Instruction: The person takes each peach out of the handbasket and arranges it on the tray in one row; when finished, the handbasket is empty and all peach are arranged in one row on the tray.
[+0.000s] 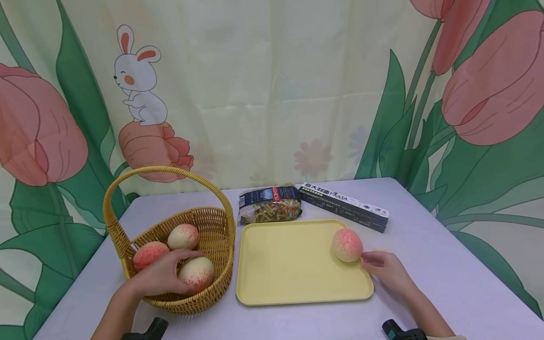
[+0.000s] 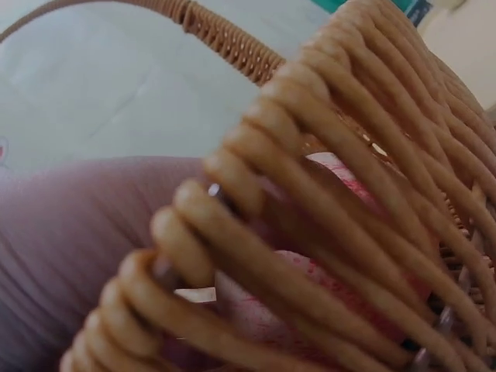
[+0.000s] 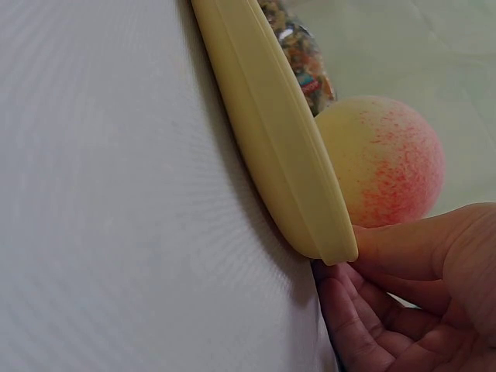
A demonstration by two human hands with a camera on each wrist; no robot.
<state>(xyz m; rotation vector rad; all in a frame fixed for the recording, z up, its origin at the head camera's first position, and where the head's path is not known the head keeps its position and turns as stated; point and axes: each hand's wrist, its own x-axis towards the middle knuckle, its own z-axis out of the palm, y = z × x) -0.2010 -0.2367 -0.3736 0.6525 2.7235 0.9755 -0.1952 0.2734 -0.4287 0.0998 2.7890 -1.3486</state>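
Note:
My left hand [image 1: 163,274] reaches into the wicker basket [image 1: 223,231] and grips a pale peach with red speckles [image 1: 197,274], thumb and fingers around its sides. Two more peaches lie beyond it, a redder one [image 1: 149,255] and a pale one [image 1: 183,236]. In the left wrist view the basket's woven wall [image 2: 310,163] hides most of that grip. On the right, my right hand [image 1: 388,269] pinches the rim of the yellow tray [image 1: 293,264], thumb on the rim and fingers below. A pink and yellow peach [image 3: 387,159] sits on the tray beside this hand.
Behind the tray lies a bag of coloured pasta [image 1: 270,205]. A long dark pasta box [image 1: 344,208] lies slantwise to its right. The basket's tall handle [image 1: 170,170] arches over its opening. A printed curtain [image 1: 272,94] hangs behind the table.

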